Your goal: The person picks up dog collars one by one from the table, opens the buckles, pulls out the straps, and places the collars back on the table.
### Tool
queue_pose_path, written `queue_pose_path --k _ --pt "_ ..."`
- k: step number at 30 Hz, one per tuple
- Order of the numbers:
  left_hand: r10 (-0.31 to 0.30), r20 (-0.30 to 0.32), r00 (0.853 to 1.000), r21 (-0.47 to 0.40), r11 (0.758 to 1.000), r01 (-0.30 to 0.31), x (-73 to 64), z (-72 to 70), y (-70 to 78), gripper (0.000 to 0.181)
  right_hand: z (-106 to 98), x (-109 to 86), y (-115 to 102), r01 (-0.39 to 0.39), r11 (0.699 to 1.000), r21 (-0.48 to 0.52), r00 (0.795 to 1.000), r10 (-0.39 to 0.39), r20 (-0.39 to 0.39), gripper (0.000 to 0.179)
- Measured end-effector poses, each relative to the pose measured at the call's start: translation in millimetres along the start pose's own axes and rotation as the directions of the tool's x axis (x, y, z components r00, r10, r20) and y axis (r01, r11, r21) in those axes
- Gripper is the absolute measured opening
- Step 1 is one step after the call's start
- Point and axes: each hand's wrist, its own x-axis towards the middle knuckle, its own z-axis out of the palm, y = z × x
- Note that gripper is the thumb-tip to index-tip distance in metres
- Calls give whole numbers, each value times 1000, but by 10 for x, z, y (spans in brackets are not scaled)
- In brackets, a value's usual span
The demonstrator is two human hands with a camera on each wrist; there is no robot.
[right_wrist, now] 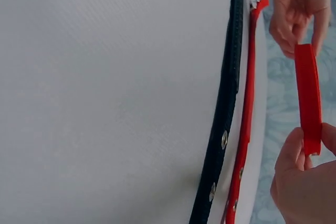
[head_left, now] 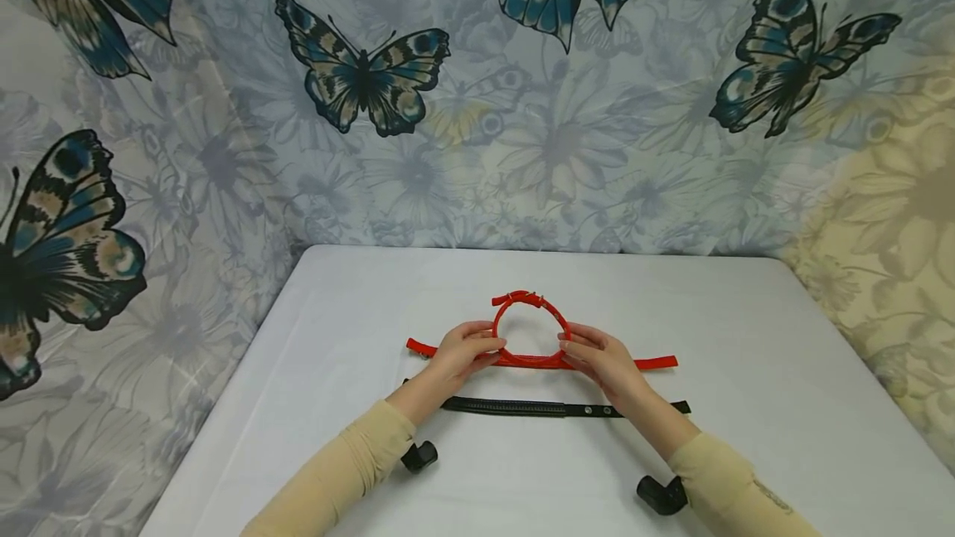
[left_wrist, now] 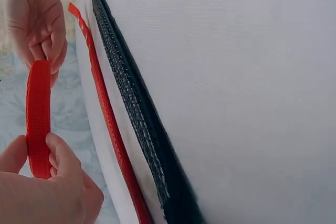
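A red collar point(head_left: 555, 312), fastened into a loop, stands upright in the air between both hands. The left hand point(head_left: 464, 352) pinches its left side between thumb and fingers. On the opposite side, the right hand point(head_left: 603, 360) grips the same band with thumb and fingertips. From the left wrist, the band point(left_wrist: 38, 108) appears wide and flat. Behind and below the hands, a second red collar point(head_left: 656, 363) lies stretched out on the table. Nearer the person lies a black collar point(head_left: 515, 408) with metal eyelets, partly hidden by the forearms.
The white table point(head_left: 358, 288) has a far edge against a butterfly-print cloth point(head_left: 559, 172). A small black object point(head_left: 419, 457) shows beside the left forearm. Another rounded black piece point(head_left: 662, 494) appears beside the right sleeve.
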Motion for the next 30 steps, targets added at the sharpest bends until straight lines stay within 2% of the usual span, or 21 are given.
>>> queue_pose_path --k 6,10,15,23,25,27,28,30 --pt "27 27 999 5 1000 -27 -145 -92 -2 47 -5 -89 46 10 999 -33 998 -8 59 57" --pt "61 62 996 63 996 -65 -267 -156 -10 47 -15 -160 94 52 991 -125 993 -39 109 58" --pt "95 107 990 143 984 -110 -420 -273 -64 45 -9 -268 152 130 967 -218 973 -82 218 53" --pt "89 156 984 221 968 -123 -647 -439 -159 47 41 -411 235 158 949 -273 950 -70 306 49" --pt "100 172 980 251 958 -142 -689 -467 -183 47 46 -439 258 172 941 -291 944 -73 320 47" --pt "126 193 973 298 937 -181 -725 -490 -210 46 50 -468 281 191 930 -314 940 -82 330 44" --pt "145 207 967 331 920 -209 -741 -500 -225 45 51 -481 295 200 925 -324 938 -85 337 43" --pt "193 242 951 404 871 -279 -767 -522 -259 42 53 -504 326 218 914 -343 933 -92 349 39"
